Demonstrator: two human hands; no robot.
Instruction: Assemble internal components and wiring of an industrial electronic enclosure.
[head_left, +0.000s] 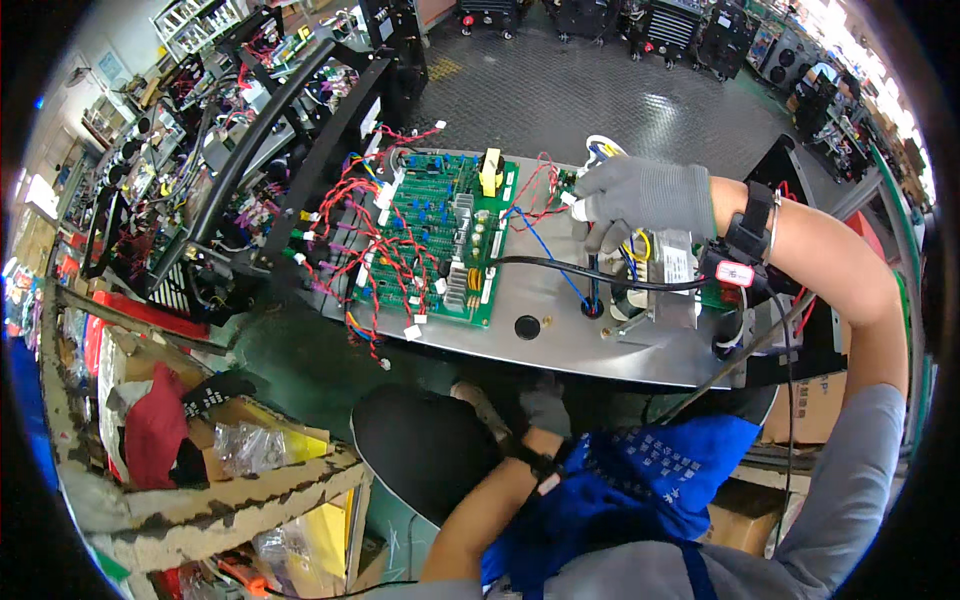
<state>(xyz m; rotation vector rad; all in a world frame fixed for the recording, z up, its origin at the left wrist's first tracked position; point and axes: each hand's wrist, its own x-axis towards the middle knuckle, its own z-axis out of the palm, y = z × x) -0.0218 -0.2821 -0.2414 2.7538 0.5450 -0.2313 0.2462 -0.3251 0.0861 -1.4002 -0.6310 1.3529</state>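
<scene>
My right hand (645, 195), in a grey knit glove, reaches over the metal panel (480, 345) with its fingers curled down beside a small green board (567, 182). A small white piece shows at its fingertips; what they grip, if anything, I cannot make out. Thin red wires (540, 185) run from that small board toward a large green circuit board (430, 235), which carries heatsinks, blue parts and a yellow-wrapped transformer (491, 172). Below the panel's near edge hangs my gloved left hand (546, 408), off the panel, its fingers dim in shadow.
A thick black cable (600, 280) crosses the panel beside a blue wire (550, 250). Bundled red wires (370, 225) spill over the left side. A black frame bar (245, 140) rises at left. Cartons with plastic bags (250, 447) stand lower left. Black cabinets (670, 30) line the far floor.
</scene>
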